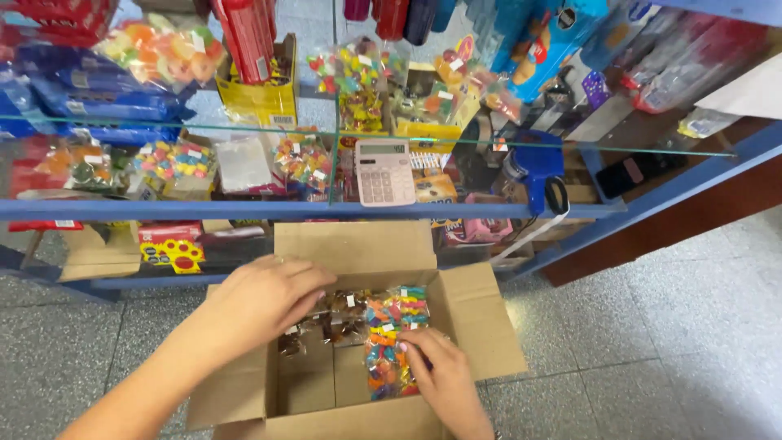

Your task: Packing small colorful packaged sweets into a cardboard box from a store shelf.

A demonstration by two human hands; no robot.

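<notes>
View: head cam looked down into an open brown cardboard box [476, 322] on grey speckled floor tiles [652, 326], lower centre of frame, in front of a blue-framed glass display counter [326, 209].

Left hand: left hand [265, 301] reached in from lower left, fingers curled down over clear cellophane bags of dark brown sweets [342, 318] at box centre. Fingertips were touching them; can't tell if it had a firm grip.

Right hand: right hand [444, 379] came in from bottom centre-right, fingers partly closed, pinching the lower edge of a clear bag of multicoloured gummy sweets [389, 342].

Bag position: colourful bags lay inside the box, centre-right, just beside the dark ones, approx. flat on the box bottom.

Handling (judged): bags looked light, soft and crinkly; film prob. slippery, contents shift. Best hold seemed the gathered top or an edge, w/ a gentle pinch, not a squeeze on the sweets.

Counter top: pink-and-white desk calculator [384, 171] sat upper centre on the glass; blue handheld price-label gun [533, 167] to its right.

Shelves: more bagged sweets, e.g. a bag of orange and pink sweets [167, 49] upper left, and a yellow cardboard display box [261, 98] upper centre.
</notes>
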